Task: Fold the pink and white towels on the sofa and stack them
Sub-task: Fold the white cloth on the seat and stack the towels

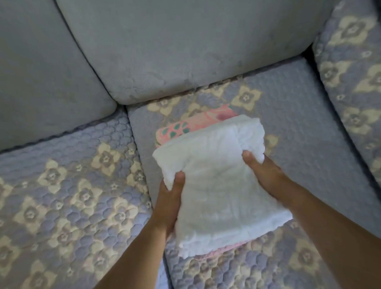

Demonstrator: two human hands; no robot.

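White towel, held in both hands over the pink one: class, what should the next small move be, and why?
Probably lower the white towel squarely onto the pink towel and let go. It is already folded, the left hand and right hand grip its two sides, and the pink towel lies folded beneath, showing at the far and near edges on the sofa seat.

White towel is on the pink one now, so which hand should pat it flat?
Probably the right hand. It grips the white towel near the bunched far corner, the lumpiest part. The left hand holds a smoother edge.
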